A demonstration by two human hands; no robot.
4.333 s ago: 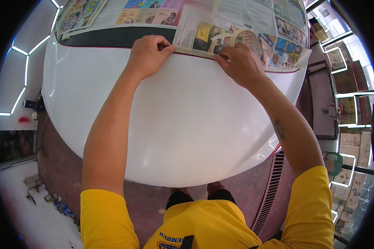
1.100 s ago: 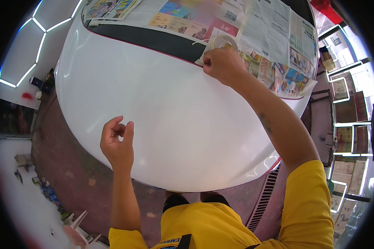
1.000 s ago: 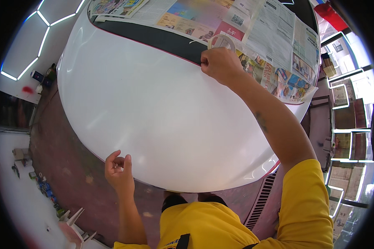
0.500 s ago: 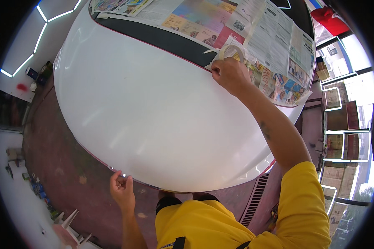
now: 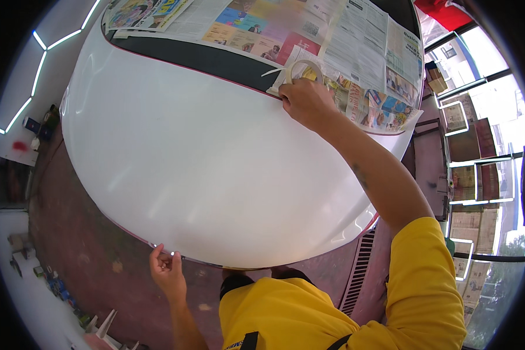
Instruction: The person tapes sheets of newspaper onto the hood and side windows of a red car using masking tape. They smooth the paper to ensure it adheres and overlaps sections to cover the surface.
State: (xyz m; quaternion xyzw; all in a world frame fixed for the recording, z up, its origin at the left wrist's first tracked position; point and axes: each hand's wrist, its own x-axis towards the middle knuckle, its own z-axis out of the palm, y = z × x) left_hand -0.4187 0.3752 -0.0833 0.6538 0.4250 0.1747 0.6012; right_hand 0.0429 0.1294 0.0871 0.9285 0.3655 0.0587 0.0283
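Note:
A white car panel [image 5: 210, 157], with a red line along its edges, spreads out in front of me. At its far edge my right hand [image 5: 309, 102] closes around a roll of masking tape [image 5: 318, 69]; the ring shows above my knuckles. A short pale strip [image 5: 270, 72] sticks out left of the roll, over a dark band [image 5: 204, 63]. Beyond the band lie sheets of newspaper [image 5: 356, 52], covering the car's surface. My left hand [image 5: 169, 274] is by the panel's near edge, fingers bent and apart, nothing visible in it. I cannot tell whether its fingertips touch the edge.
A floor grate [image 5: 357, 271] runs to the right of my body on the reddish floor [image 5: 122, 262]. Small containers and other items [image 5: 58, 286] line the left wall. Newspaper-covered glass panes [image 5: 466, 181] stand at the right. Bright light tubes [image 5: 44, 58] hang at the upper left.
The whole view has shifted slightly, so the car and my right hand appear farther left and a little higher. My right hand still holds the tape roll at the same edge.

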